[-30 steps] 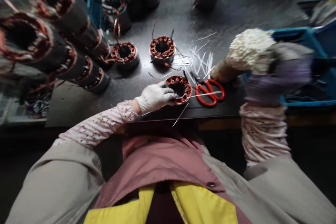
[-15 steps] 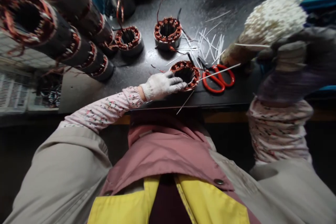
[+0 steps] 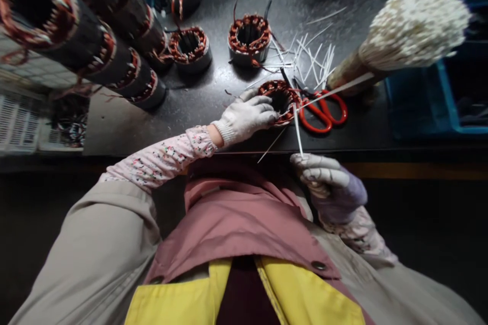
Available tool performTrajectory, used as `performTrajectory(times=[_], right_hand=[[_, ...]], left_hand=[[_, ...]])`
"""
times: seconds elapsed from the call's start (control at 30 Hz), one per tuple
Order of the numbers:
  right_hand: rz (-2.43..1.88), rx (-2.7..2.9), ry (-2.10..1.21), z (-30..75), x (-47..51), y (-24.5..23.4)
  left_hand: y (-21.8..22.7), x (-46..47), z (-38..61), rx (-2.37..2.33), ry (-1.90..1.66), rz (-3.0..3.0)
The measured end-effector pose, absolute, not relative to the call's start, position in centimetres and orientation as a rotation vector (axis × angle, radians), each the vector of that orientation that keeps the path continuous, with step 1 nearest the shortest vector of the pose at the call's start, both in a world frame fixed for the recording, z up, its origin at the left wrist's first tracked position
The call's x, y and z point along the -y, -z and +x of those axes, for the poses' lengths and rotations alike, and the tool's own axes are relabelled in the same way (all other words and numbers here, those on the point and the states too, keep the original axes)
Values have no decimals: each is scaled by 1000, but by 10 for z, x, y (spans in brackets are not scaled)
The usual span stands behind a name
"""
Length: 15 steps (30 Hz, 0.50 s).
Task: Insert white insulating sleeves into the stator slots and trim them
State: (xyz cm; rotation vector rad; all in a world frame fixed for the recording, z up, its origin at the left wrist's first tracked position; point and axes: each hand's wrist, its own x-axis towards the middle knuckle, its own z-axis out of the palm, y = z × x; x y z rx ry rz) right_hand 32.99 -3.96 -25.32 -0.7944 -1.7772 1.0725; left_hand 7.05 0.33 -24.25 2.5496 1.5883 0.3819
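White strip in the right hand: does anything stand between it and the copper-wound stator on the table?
Nothing visible does: the white strip held in the right hand reaches the stator's rim, on the side away from the left hand.

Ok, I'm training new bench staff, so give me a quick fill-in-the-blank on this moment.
The copper-wound ring sits under the ____ hand. The thin strip pinched in the right hand is ____. The scissors have ____ handles. The crate at the bench's right is ____.

Missing words: left, white, red, blue.
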Motion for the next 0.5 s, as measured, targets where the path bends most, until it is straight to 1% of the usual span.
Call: performTrajectory(times=[0.17,0.3,0.5], right_hand=[[-677,1740,-1172,335,51,268],[-736,1680,-1242,330,46,269],[-849,1584,-1254,321,50,266]], left_hand=[[245,-13,72,-1578,-397,2473],[244,-12,72,-1608,-409,2442],[243,-11,72,-1615,-384,2444]])
